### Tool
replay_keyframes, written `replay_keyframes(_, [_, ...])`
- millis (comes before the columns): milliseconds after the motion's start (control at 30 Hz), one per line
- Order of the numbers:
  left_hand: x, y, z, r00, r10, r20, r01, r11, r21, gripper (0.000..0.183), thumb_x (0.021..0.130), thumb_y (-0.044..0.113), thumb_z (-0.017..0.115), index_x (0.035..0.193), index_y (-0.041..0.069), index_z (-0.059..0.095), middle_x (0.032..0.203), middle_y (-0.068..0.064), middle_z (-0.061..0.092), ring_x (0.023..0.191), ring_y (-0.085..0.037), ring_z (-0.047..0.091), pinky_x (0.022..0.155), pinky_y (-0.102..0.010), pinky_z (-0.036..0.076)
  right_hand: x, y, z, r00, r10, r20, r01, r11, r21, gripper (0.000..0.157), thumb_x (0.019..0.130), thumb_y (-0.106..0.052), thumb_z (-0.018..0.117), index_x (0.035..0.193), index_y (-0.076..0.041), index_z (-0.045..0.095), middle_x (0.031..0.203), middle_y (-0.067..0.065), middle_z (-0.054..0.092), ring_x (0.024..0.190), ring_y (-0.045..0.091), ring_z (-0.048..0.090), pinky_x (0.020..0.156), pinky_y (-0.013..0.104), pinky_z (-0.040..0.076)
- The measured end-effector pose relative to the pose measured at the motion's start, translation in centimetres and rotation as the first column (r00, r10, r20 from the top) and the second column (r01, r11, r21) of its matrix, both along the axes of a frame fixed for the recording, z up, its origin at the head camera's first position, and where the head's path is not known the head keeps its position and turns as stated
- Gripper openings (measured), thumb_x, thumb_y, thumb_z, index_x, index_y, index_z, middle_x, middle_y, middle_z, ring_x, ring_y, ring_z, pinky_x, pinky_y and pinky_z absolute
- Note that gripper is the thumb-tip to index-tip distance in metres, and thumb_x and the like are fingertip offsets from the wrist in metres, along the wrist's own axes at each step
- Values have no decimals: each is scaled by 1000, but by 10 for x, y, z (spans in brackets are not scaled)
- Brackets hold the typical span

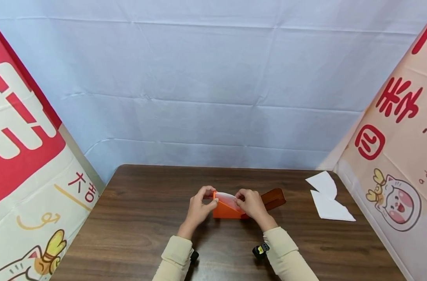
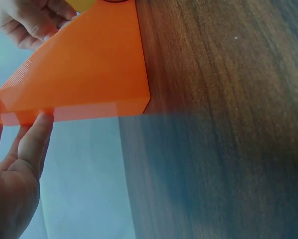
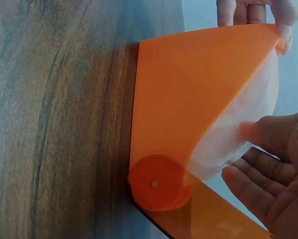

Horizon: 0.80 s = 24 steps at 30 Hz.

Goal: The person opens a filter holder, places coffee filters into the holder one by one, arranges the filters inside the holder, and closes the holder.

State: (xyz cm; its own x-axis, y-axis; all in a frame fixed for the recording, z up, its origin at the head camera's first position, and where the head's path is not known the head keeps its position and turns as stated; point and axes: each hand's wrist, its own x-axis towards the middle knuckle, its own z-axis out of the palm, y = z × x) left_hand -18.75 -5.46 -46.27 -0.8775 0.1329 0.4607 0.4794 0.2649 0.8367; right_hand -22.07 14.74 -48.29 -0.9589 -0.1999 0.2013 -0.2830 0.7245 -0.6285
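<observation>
An orange plastic filter-paper case (image 1: 227,213) stands on the table with its slanted mouth upward. Its translucent brown-orange lid (image 1: 277,197) swings out to the right on a round pivot (image 3: 154,184) at the lower corner. White filter paper (image 3: 255,99) shows inside the mouth, its curved edge rising above the orange wall. At the tall left end, my left hand (image 1: 198,207) grips the case's upper corner between thumb and fingers. My right hand (image 1: 252,203) is at the mouth's right side, pinching the paper between thumb and fingertips; its lower fingers are partly hidden behind the paper.
Two white fan-shaped papers (image 1: 331,208) lie overlapping at the table's right side. The brown wooden table (image 1: 136,226) ends at a pale cloth backdrop (image 1: 199,117), with printed cloths at both sides. A wrist camera (image 1: 260,250) sits under the right sleeve.
</observation>
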Motion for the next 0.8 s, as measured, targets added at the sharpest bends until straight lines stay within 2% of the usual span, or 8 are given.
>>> replay_keyframes(133, [0,0,1,1000,1,6,-1,1000,14,28,79,-5,67,105,-6,57,92,-20,63,87,-35,60,78,-55,46,1,2,6,999,35,15,-35,999,19,7,81,-10,72,86,-11,67,75,-3,60,64,12,52,61,29,49])
replay_keyframes(300, [1,0,1,1000,-6,26,6,1000,16,28,80,-5,66,106,-7,56,93,-22,62,87,-36,59,80,-55,46,4,5,24,993,102,53,-109,985,132,26,81,-15,72,104,-7,65,92,5,64,78,18,58,71,37,50])
replay_keyframes(433, [2,-1,2,999,-16,31,15,1000,14,28,80,-5,66,106,-8,56,93,-23,61,87,-36,59,80,-54,46,8,5,40,985,163,48,-170,942,290,36,79,-19,72,110,-5,63,99,10,63,80,23,58,71,42,50])
replay_keyframes(533, [1,-1,2,999,-20,27,19,1000,17,28,80,-5,66,106,-8,55,93,-23,61,87,-36,59,80,-54,46,11,4,48,985,171,4,-155,885,439,38,77,-25,74,110,-7,64,96,10,61,81,27,56,70,46,48])
replay_keyframes(600, [1,-1,2,999,-20,26,20,1000,17,28,80,-6,66,106,-7,55,93,-23,61,87,-36,59,80,-54,46,11,4,50,986,165,-18,-134,853,504,40,77,-28,74,110,-8,64,94,9,61,82,30,56,69,48,46])
replay_keyframes(667, [1,-1,3,999,-18,26,18,1000,18,29,80,-6,66,106,-7,55,93,-23,61,87,-36,59,79,-55,46,12,4,51,988,156,-19,-123,841,526,41,76,-30,74,110,-8,64,95,9,60,83,30,55,70,49,45])
replay_keyframes(800, [2,0,4,1000,-11,29,11,1000,8,29,79,-6,67,106,-8,56,92,-23,61,86,-36,59,79,-53,46,13,5,49,988,156,-8,-129,841,526,43,76,-30,75,110,-7,64,96,10,61,83,30,55,70,50,45])
